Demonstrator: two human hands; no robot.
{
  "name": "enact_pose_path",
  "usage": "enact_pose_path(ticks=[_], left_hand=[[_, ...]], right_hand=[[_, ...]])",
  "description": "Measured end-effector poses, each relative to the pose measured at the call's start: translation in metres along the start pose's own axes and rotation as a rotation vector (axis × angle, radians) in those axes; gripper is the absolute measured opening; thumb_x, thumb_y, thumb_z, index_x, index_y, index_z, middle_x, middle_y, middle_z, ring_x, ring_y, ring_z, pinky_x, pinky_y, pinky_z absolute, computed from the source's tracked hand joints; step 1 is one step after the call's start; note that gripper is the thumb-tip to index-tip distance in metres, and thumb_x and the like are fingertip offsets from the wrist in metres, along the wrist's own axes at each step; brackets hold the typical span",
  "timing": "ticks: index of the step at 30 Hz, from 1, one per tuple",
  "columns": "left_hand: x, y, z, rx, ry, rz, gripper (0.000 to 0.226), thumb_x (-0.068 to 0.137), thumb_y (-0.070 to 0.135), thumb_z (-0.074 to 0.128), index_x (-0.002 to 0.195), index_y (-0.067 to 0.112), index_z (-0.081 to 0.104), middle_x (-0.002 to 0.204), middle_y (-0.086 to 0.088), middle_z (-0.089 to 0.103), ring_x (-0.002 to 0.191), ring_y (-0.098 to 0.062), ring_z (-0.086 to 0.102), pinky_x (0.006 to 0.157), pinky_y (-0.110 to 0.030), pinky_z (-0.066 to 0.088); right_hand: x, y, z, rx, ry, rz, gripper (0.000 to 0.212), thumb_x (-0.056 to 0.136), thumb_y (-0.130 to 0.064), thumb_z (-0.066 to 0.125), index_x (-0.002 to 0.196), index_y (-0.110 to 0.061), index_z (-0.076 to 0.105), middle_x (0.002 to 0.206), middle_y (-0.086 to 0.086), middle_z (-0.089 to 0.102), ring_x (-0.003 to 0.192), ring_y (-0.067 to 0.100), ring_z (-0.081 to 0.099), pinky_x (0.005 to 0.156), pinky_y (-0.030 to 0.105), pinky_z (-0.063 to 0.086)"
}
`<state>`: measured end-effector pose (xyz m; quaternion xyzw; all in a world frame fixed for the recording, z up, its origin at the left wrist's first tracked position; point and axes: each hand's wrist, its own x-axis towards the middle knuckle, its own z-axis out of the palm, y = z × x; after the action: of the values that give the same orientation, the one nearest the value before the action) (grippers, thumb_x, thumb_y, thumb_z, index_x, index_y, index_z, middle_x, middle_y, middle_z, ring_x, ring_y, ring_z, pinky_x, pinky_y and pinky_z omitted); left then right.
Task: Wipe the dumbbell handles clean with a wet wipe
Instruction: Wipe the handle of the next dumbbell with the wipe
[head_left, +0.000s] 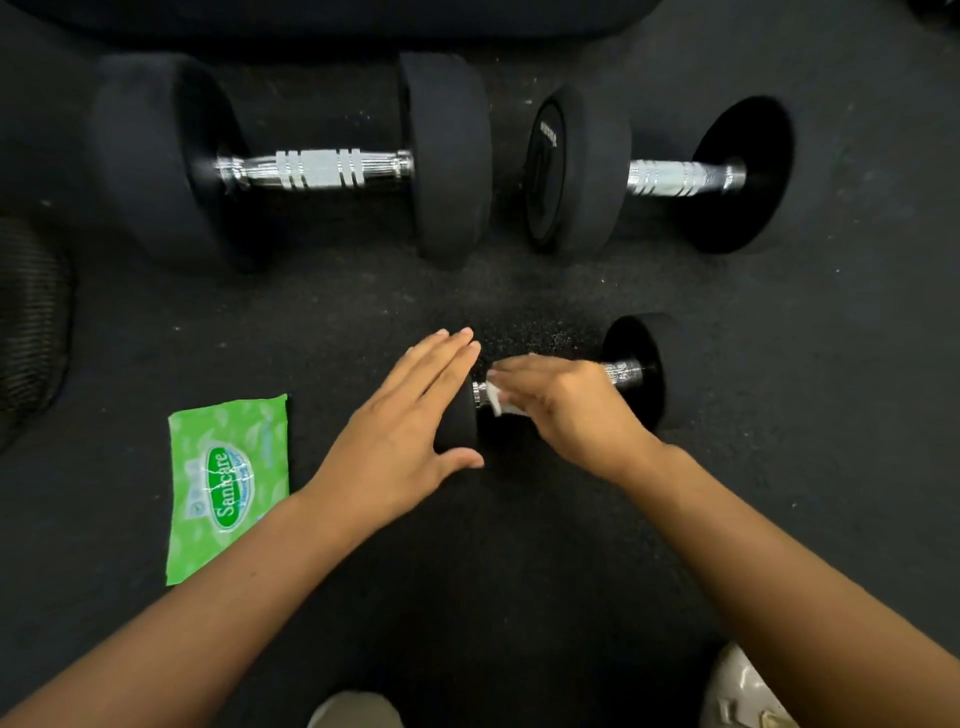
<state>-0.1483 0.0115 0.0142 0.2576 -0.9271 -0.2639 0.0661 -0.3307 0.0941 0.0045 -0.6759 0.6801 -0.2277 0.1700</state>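
A small black dumbbell (636, 366) lies on the floor in front of me, its chrome handle mostly covered. My left hand (410, 426) rests with straight fingers on the dumbbell's left head, steadying it. My right hand (561, 402) lies over the handle, holding a white wet wipe (497, 400) against it; the wipe shows only at my fingertips. Farther back lie a large dumbbell (311, 169) with a bare chrome handle and a medium dumbbell (670, 176) to its right.
A green pack of wet wipes (226, 483) lies flat on the black rubber floor (519, 291) to the left of my left forearm. A dark ribbed object (31, 322) sits at the far left edge. My light shoe (748, 691) shows at the bottom right.
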Motion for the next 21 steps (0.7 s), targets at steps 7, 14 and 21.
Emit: enact_pose_path(ticks=[7,14,21], left_hand=[[0.002,0.001,-0.003,0.007,-0.004,0.001,0.097,0.069,0.04,0.076,0.146,0.014,0.023,0.153,0.005,0.019,0.141,-0.007,0.008,0.114,-0.031,0.015],[0.001,0.003,-0.004,0.006,0.003,0.0,0.096,0.068,0.038,0.077,0.146,0.013,0.025,0.152,0.003,0.021,0.14,-0.009,0.011,0.114,-0.033,0.017],[0.0,0.005,-0.003,0.033,-0.012,0.008,0.096,0.069,0.037,0.076,0.145,0.013,0.024,0.152,0.004,0.019,0.14,-0.007,0.009,0.114,-0.027,0.012]], right_hand=[[-0.014,0.005,0.025,-0.062,0.175,-0.115,0.027,0.085,-0.006,0.062,0.111,-0.001,0.066,0.116,0.015,0.064,0.11,0.027,0.06,0.098,0.041,0.044],[-0.02,0.007,0.034,-0.133,0.274,-0.166,0.027,0.086,-0.001,0.062,0.112,0.002,0.065,0.118,0.017,0.063,0.113,0.03,0.058,0.098,0.044,0.045],[-0.022,0.005,0.04,-0.19,0.313,-0.21,0.027,0.088,-0.001,0.061,0.114,0.003,0.063,0.12,0.017,0.062,0.115,0.03,0.057,0.099,0.043,0.044]])
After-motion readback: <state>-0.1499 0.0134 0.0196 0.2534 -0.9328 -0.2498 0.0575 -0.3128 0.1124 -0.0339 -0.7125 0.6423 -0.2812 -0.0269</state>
